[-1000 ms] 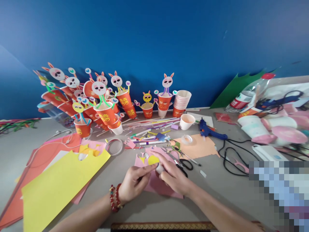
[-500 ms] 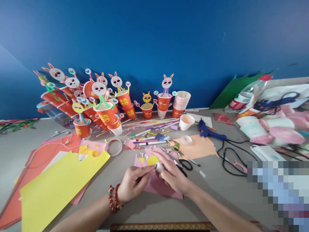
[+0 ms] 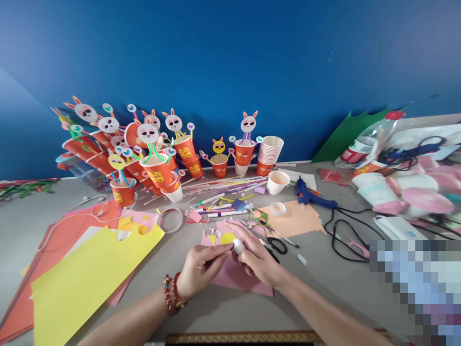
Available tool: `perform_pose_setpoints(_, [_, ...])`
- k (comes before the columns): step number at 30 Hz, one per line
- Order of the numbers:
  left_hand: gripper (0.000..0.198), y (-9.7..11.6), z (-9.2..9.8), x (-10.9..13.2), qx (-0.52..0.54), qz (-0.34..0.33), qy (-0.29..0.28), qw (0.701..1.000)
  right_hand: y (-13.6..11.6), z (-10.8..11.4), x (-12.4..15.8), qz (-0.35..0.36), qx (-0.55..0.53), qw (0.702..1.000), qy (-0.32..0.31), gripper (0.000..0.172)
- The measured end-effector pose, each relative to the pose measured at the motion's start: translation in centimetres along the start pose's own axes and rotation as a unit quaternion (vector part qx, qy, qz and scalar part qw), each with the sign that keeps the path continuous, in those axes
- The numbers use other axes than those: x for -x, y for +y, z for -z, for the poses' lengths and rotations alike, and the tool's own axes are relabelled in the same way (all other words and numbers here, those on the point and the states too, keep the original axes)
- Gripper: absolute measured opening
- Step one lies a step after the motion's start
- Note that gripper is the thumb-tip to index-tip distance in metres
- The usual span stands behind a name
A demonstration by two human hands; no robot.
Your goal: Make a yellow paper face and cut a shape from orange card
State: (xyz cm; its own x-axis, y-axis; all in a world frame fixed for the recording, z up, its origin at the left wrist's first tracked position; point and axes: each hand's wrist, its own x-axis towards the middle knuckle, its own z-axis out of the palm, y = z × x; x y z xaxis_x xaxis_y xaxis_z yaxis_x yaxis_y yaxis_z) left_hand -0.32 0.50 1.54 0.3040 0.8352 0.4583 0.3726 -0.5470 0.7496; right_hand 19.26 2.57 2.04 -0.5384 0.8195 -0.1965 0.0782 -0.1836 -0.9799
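My right hand (image 3: 257,259) is closed around a small white rounded piece (image 3: 238,246), partly hidden by its fingers. My left hand (image 3: 203,269), with red bead bracelets on the wrist, has its index fingertip against the left edge of that piece, where a small dark spot shows. Its other fingers are curled; whether they hold anything is hidden. Below both hands lies a sheet of pink paper (image 3: 241,279). A yellow paper circle (image 3: 226,238) rests on it, just behind the fingertips. Black-handled scissors (image 3: 278,245) lie beside my right hand.
Red paper cups (image 3: 155,172) with paper rabbit figures stand along the blue wall. Left are a yellow sheet (image 3: 93,283) and a tape roll (image 3: 170,220). Right are a blue glue gun (image 3: 313,196) with a looping black cord (image 3: 334,245), a white cup (image 3: 278,182) and a bottle (image 3: 356,149).
The white piece has tilted slightly in my right hand, and a dark spot now shows at my left fingertip. Both hands stay in nearly the same place.
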Motion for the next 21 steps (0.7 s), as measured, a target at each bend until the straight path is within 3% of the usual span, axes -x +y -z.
perform_pose_setpoints(7, [0.025, -0.63, -0.21, 0.15, -0.042, -0.021, 0.03, 0.998, 0.23, -0.1, -0.1, -0.01, -0.028, 1.0, -0.009, 0.073])
perform_pose_setpoints(16, [0.012, -0.8, -0.36, 0.36, -0.056, -0.023, 0.046, 0.997, 0.82, -0.4, -0.11, -0.016, -0.027, 0.999, -0.021, 0.073])
perform_pose_setpoints(19, [0.008, -0.53, -0.3, 0.21, -0.004, 0.036, 0.043, 0.998, 0.64, -0.39, -0.13, -0.003, -0.02, 1.0, -0.022, 0.069])
perform_pose_setpoints(21, [0.008, -0.37, -0.24, -0.05, 0.077, 0.129, 0.036, 0.988, 0.29, -0.31, -0.21, 0.031, 0.007, 0.999, 0.007, 0.063])
